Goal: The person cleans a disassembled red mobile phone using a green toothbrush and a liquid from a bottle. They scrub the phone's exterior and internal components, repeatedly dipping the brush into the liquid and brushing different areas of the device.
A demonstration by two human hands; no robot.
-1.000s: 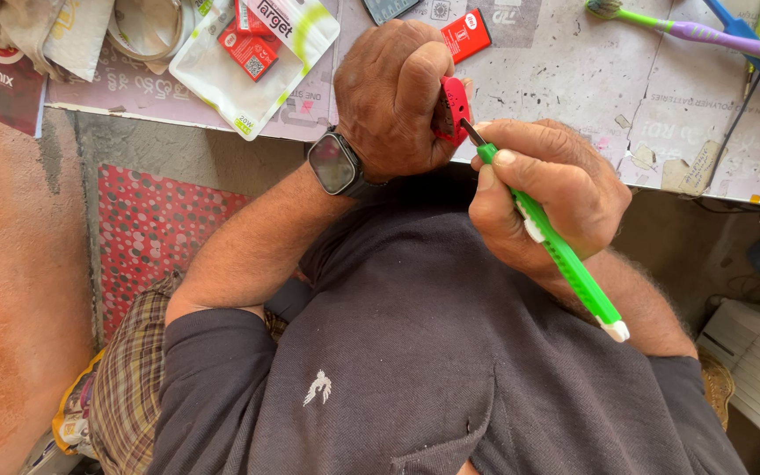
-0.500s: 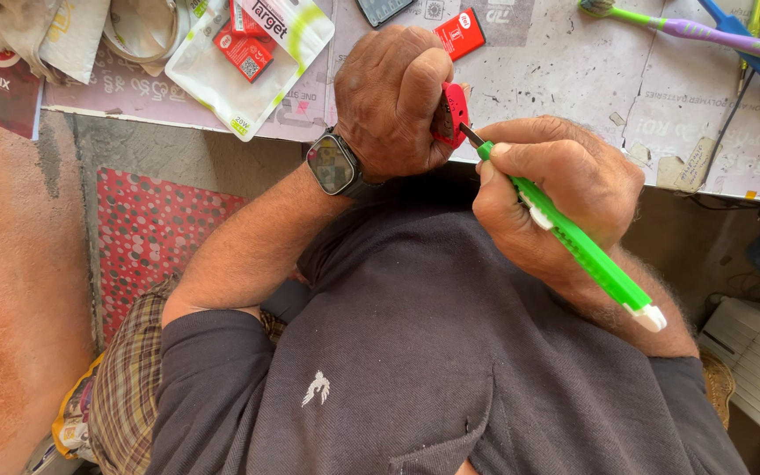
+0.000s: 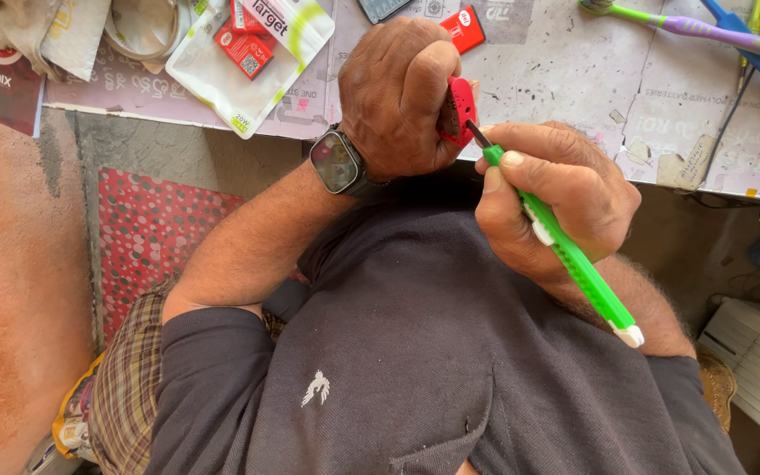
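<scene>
My left hand (image 3: pixel 402 92) is closed around a small red plastic part (image 3: pixel 459 110) and holds it at the near edge of the worktable (image 3: pixel 573 62). A dark smartwatch (image 3: pixel 338 163) sits on that wrist. My right hand (image 3: pixel 556 198) grips a green screwdriver (image 3: pixel 573 255) like a pen. Its dark metal tip touches the red part between the two hands. The white cap of the handle points down and to the right, over my dark shirt.
On the table lie a white packet with red cards (image 3: pixel 244 53), another red part (image 3: pixel 464 26), a purple and green toothbrush (image 3: pixel 688 26), a blue tool (image 3: pixel 749 48) and a white cable coil (image 3: pixel 138 31). A red dotted mat (image 3: pixel 151 237) lies on the floor at left.
The screwdriver has tilted, its handle end swinging further out to the right. Both hands stay together at the table edge, still on the red part.
</scene>
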